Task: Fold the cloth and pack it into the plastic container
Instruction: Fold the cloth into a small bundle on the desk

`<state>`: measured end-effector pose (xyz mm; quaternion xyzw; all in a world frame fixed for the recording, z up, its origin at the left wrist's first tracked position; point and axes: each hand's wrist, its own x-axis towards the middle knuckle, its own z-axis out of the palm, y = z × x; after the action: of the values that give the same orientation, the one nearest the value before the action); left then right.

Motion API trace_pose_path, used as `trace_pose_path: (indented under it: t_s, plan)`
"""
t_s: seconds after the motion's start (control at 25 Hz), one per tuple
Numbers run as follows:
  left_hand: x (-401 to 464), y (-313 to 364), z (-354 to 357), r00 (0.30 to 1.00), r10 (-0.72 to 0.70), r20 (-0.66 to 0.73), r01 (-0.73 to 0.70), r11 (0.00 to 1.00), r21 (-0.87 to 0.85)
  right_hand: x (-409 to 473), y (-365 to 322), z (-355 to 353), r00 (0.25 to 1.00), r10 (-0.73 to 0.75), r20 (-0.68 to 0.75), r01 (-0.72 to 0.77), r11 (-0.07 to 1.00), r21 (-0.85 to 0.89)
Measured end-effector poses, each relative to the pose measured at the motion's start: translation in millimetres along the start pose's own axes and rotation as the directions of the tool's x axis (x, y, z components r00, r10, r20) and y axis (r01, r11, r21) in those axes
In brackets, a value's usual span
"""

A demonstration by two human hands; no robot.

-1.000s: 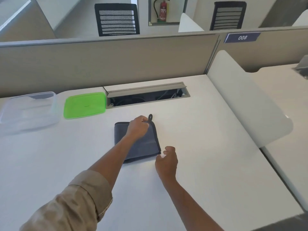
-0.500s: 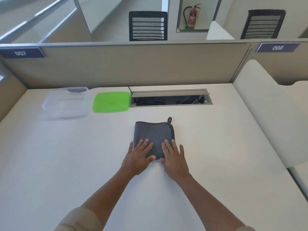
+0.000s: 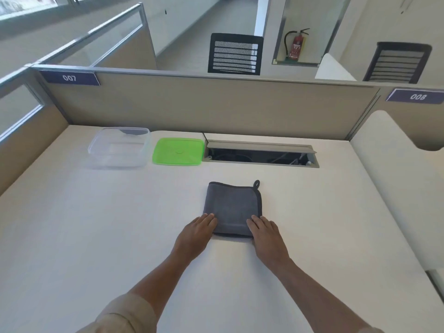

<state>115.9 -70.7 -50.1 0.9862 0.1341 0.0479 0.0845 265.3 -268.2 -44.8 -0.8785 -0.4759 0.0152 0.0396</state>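
A dark grey cloth [image 3: 231, 206] with a black edge and a small hanging loop lies folded into a square on the white desk. My left hand [image 3: 195, 234] rests flat at its near left corner, fingertips on the fabric. My right hand [image 3: 268, 235] lies flat at the near right corner, fingers together on the cloth's edge. Neither hand grips anything. The clear plastic container [image 3: 119, 147] stands open at the back left of the desk, and its green lid [image 3: 178, 151] lies flat just to its right.
An open cable tray [image 3: 260, 155] is cut into the desk behind the cloth. A beige partition [image 3: 204, 104] closes the back, and a white rounded divider [image 3: 394, 169] rises on the right. The desk surface [image 3: 96, 224] stretches wide on the left.
My hands slid apart from the cloth's near middle to its two near corners. Before that, my left hand pressed the top of the cloth while the right hovered beside it.
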Motion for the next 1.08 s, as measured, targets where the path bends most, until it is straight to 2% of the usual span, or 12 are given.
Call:
trace_pose_path:
  t_s: [0.16,0.28,0.44,0.56,0.68,0.8,0.96,1.08]
  plan:
    - [9,7,-18,0.988,-0.145,0.051,0.147,0.988,-0.038,3,-4,-6,1.0,0.004,-0.014,-0.004,1.0,0.025]
    - [15,6,-34,0.981,-0.17,0.092,0.182,0.974,-0.138,6,-8,-7,0.999,0.002,-0.049,-0.002,1.0,0.012]
    - [15,-5,-41,0.981,-0.145,0.13,0.173,0.953,-0.246,7,-7,-9,0.999,0.015,-0.05,-0.012,0.999,0.047]
    - [4,-23,-38,0.981,-0.08,0.177,0.132,0.943,-0.304,12,-6,-21,0.996,0.078,-0.049,-0.066,0.976,0.206]
    - [-6,-40,-28,0.974,-0.018,0.227,0.087,0.95,-0.299,18,-2,-30,0.992,0.121,-0.027,-0.099,0.905,0.413]
    - [-3,-48,-22,0.987,-0.03,0.156,0.07,0.964,-0.258,24,5,-32,0.984,0.178,0.023,-0.156,0.785,0.599]
    - [8,-45,-29,0.987,-0.139,0.074,0.158,0.879,-0.451,32,13,-30,0.959,0.281,0.048,-0.226,0.646,0.729]
    - [22,-42,-28,0.958,-0.271,0.088,0.275,0.797,-0.538,43,14,-30,0.929,0.363,0.078,-0.284,0.56,0.778]
